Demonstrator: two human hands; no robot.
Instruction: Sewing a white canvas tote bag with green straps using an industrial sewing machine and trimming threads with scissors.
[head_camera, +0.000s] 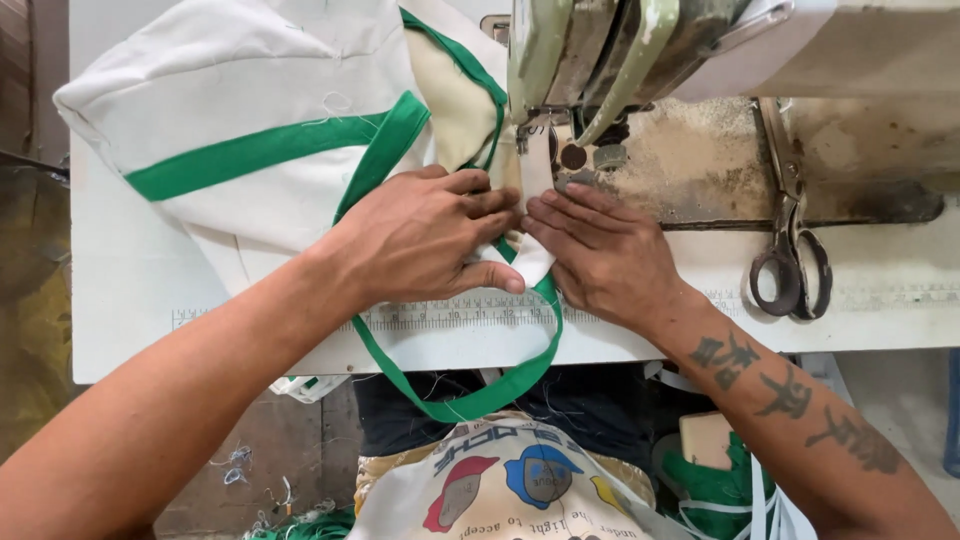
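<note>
Mid-seam, centre frame: left hand (430, 235) and right hand (605, 255) flat, fingers spread, pressing white bag (260, 110) under sewing machine (610, 60). Green strap (470, 400) loop hangs unsewn.

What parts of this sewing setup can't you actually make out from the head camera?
- Needle and presser foot: hidden in the head view behind the sewing machine head.
- Cloth under the left hand and right hand: covered by the palms and fingers.
- White bag: its top is cut off by the upper edge.
- Scissors: blade tips blurred against the machine bed.
- Green strap: its loop hangs past the table edge.
</note>
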